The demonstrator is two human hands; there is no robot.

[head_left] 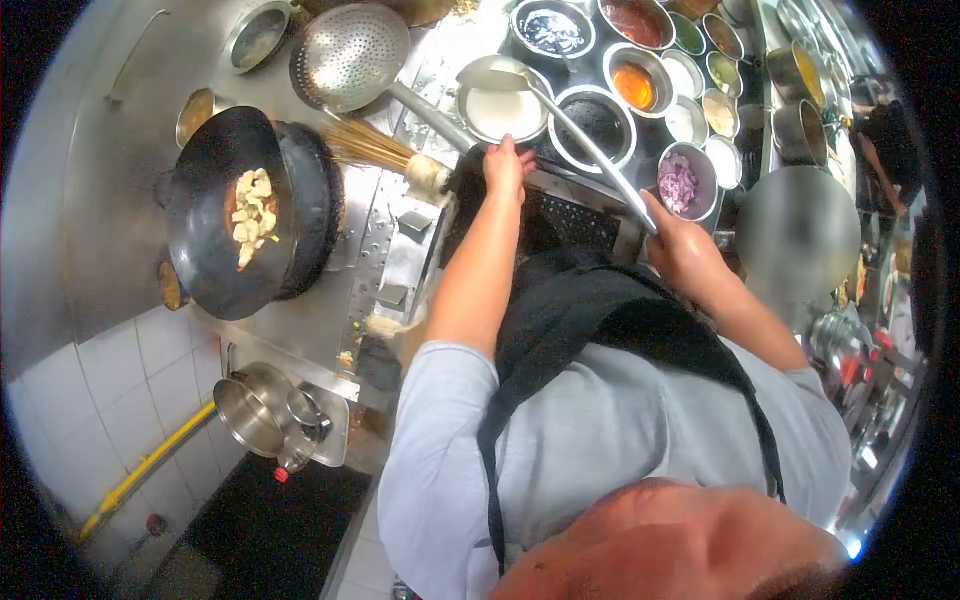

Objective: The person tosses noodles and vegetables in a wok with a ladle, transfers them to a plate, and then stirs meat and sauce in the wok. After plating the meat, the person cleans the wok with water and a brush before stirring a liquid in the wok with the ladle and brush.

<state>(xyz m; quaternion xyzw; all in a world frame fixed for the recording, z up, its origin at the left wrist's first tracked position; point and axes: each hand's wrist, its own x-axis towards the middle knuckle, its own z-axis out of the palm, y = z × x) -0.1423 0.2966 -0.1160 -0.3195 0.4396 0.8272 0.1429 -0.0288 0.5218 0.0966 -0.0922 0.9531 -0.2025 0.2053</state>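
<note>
My right hand (688,245) is closed around the handle of a long metal wok ladle (590,145). The ladle's head lies over a steel bowl of white contents (503,112), overlapping its far rim in this view. My left hand (508,168) is at the near rim of that bowl, fingers loosely apart, beside the handle end of a large perforated skimmer (352,58). On the left, a black wok (205,210) sits tilted on the stove with pale, lumpy pieces of food (254,215) in it.
A bamboo brush (375,145) lies between wok and bowls. Bowls of dark sauce (592,130), orange liquid (634,86) and chopped purple onion (680,185) crowd the right. Steel pots (252,408) stand below the stove. Another person's arm (880,170) shows at far right.
</note>
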